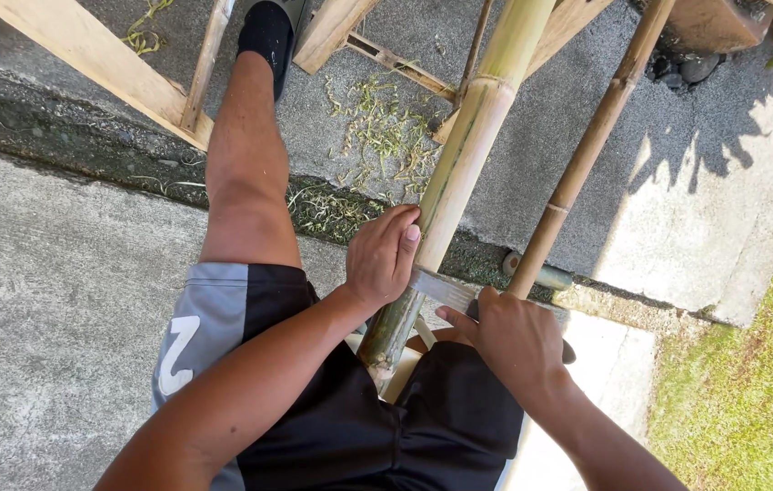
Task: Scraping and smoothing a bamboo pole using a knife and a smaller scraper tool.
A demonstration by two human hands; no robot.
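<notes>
A thick green-yellow bamboo pole (473,136) runs from between my knees up and away to the top of the view. My left hand (382,256) is wrapped around its lower part, thumb against the stem. My right hand (516,338) grips the handle of a flat metal blade (441,289) that lies across the pole just below my left hand. A thinner brown bamboo pole (587,155) leans to the right of the thick one, touching neither hand.
My bare left leg (245,164) stretches forward to a black shoe (266,36). Green shavings (377,136) litter the concrete. Wooden boards (105,64) lie at the upper left; grass (750,382) borders the slab at right.
</notes>
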